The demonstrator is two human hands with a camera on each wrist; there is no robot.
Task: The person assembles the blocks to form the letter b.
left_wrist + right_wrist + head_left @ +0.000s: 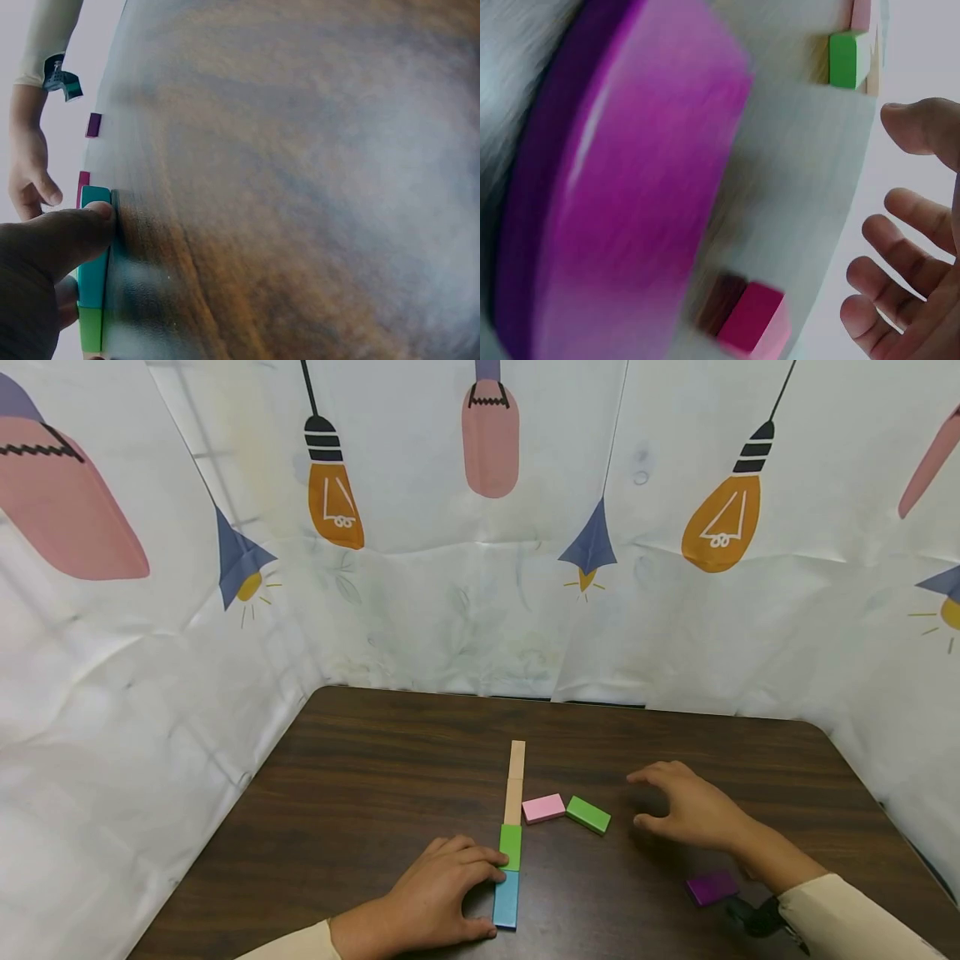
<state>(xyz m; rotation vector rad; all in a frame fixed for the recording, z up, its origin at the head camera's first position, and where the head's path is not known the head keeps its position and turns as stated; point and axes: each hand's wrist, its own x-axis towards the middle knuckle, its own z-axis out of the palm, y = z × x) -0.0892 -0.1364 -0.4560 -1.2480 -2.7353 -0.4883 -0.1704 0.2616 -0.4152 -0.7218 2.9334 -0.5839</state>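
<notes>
A straight row of flat blocks runs away from me in the head view: a blue block [506, 900] nearest, then a green block [510, 846], then pale wooden pieces [514, 789]. My left hand [442, 893] lies along the row's left side. Its thumb touches the blue block [94, 277] near its close end, and the fingertips rest where blue meets green. My right hand [693, 806] hovers over the table with fingers spread and nothing between them. Left of it sit a loose green block [588, 815] and a pink block [543, 808], the pink one right beside the row.
A purple block [712, 887] lies below my right forearm and looms large in the right wrist view. That view also shows a magenta block [754, 319], hidden in the head view. A patterned white curtain [480, 610] surrounds the dark wooden table [360, 777].
</notes>
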